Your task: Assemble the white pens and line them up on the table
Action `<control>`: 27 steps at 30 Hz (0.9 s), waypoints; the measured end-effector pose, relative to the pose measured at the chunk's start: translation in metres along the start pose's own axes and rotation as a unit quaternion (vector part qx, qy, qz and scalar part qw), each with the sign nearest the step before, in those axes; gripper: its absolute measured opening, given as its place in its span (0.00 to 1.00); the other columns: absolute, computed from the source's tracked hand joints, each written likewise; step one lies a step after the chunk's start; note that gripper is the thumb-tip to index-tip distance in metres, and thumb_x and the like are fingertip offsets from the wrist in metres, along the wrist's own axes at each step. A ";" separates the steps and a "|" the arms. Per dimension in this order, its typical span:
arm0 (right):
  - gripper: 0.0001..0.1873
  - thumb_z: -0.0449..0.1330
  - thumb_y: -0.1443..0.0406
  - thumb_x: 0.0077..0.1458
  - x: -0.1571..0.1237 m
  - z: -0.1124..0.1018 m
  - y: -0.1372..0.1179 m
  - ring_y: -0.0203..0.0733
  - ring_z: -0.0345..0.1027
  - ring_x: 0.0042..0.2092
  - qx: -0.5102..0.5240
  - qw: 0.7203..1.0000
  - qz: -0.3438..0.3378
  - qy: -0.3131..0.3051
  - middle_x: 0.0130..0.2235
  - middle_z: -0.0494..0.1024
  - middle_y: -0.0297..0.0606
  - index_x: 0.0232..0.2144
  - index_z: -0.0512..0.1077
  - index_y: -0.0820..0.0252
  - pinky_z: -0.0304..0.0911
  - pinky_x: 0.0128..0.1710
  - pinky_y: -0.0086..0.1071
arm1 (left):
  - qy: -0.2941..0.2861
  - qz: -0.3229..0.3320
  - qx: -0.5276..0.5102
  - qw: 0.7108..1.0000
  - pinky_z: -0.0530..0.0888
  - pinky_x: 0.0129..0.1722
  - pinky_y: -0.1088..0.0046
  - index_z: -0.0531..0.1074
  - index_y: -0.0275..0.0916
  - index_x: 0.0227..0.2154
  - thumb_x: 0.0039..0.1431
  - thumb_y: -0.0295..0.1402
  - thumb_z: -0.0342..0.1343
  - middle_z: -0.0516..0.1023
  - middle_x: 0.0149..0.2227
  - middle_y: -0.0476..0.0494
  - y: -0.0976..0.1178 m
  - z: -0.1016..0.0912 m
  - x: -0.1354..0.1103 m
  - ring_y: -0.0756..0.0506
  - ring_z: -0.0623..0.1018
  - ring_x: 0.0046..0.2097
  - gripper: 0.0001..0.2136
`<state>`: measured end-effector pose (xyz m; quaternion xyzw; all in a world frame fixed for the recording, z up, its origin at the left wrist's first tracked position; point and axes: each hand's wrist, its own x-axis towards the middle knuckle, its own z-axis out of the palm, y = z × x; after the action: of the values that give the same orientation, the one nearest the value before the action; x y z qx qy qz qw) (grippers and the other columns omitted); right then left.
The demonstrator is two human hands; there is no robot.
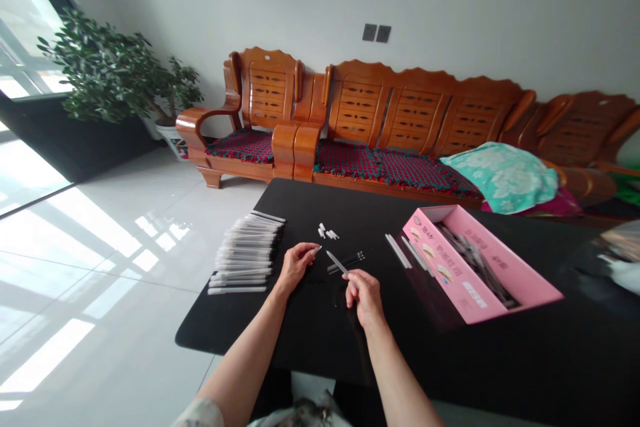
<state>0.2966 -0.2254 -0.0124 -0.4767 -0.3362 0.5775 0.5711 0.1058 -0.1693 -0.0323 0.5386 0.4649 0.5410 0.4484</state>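
My left hand is closed in a pinch on a small pale piece, which looks like a pen tip or plug. In my right hand is a slim grey-white pen barrel, its pointed end facing the left fingertips; a narrow gap lies between the two. Several short white pieces, like caps, are scattered on the table just beyond my hands. Beneath and behind the barrel lie a few thin dark rods that resemble pen refills. A long row of white pens is laid out to the left.
A pink open box holding many dark thin sticks stands right on the black table. White tubes lie beside it. A clear bag sits at the far right. Wooden sofas line the wall behind; a potted plant stands left.
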 end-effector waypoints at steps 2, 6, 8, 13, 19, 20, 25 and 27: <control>0.11 0.64 0.60 0.45 0.001 -0.001 0.001 0.29 0.53 0.10 -0.006 1.000 0.001 -0.004 0.12 0.58 0.21 0.23 0.74 0.64 0.46 0.09 0.23 | -0.002 0.013 0.008 1.000 0.69 0.30 0.77 0.80 0.35 0.40 0.56 0.45 0.60 0.78 0.32 0.44 0.002 -0.002 0.000 0.50 0.73 0.29 0.17; 0.11 0.64 0.60 0.44 0.003 -0.001 0.003 0.29 0.52 0.10 -0.022 1.000 0.002 -0.010 0.11 0.58 0.22 0.22 0.74 0.64 0.44 0.08 0.23 | -0.013 0.034 0.020 0.999 0.67 0.31 0.76 0.80 0.36 0.39 0.57 0.43 0.59 0.77 0.33 0.43 0.001 -0.005 -0.001 0.49 0.72 0.31 0.16; 0.11 0.64 0.60 0.44 0.003 -0.001 0.003 0.29 0.52 0.10 -0.032 0.999 0.004 -0.010 0.11 0.58 0.22 0.22 0.74 0.64 0.43 0.08 0.23 | -0.022 0.046 0.029 0.998 0.67 0.32 0.75 0.80 0.36 0.39 0.58 0.43 0.58 0.77 0.35 0.42 0.000 -0.006 -0.001 0.49 0.72 0.32 0.15; 0.11 0.63 0.60 0.44 0.003 0.001 0.003 0.29 0.51 0.10 -0.057 0.998 0.007 -0.010 0.11 0.58 0.22 0.21 0.73 0.63 0.42 0.09 0.24 | -0.039 0.081 0.060 0.994 0.69 0.40 0.71 0.81 0.38 0.38 0.61 0.40 0.56 0.77 0.39 0.41 0.000 -0.008 -0.001 0.45 0.75 0.40 0.13; 0.10 0.61 0.61 0.45 0.004 0.003 0.003 0.28 0.49 0.10 -0.084 0.996 0.007 -0.010 0.10 0.56 0.22 0.20 0.71 0.62 0.41 0.09 0.24 | -0.069 0.076 0.050 0.993 0.70 0.40 0.72 0.81 0.37 0.39 0.61 0.39 0.56 0.78 0.39 0.40 0.003 -0.008 -0.002 0.45 0.75 0.41 0.12; 0.10 0.61 0.61 0.45 0.004 0.003 0.002 0.28 0.49 0.10 -0.089 0.996 0.006 -0.011 0.10 0.56 0.22 0.20 0.71 0.62 0.40 0.09 0.24 | -0.075 0.058 0.035 0.995 0.70 0.37 0.73 0.80 0.37 0.40 0.60 0.39 0.57 0.78 0.38 0.40 0.003 -0.008 -0.003 0.46 0.74 0.38 0.13; 0.11 0.61 0.60 0.46 0.004 0.004 0.001 0.28 0.49 0.10 -0.093 0.995 0.009 -0.022 0.10 0.56 0.21 0.20 0.71 0.62 0.40 0.09 0.23 | -0.074 -0.030 -0.089 0.993 0.69 0.33 0.76 0.79 0.35 0.42 0.55 0.41 0.62 0.78 0.35 0.43 0.005 -0.003 -0.005 0.50 0.73 0.32 0.16; 0.12 0.61 0.58 0.47 0.003 0.004 0.002 0.27 0.48 0.10 -0.095 0.995 0.010 -0.028 0.10 0.56 0.21 0.21 0.71 0.62 0.40 0.09 0.23 | -0.068 -0.054 -0.135 0.987 0.69 0.32 0.77 0.79 0.34 0.42 0.54 0.41 0.64 0.78 0.32 0.45 0.006 -0.002 -0.006 0.52 0.72 0.30 0.17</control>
<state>0.2925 -0.2219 -0.0130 -0.5156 -0.4009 0.5617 0.5078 0.1041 -0.1765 -0.0275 0.4829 0.3842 0.5360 0.5761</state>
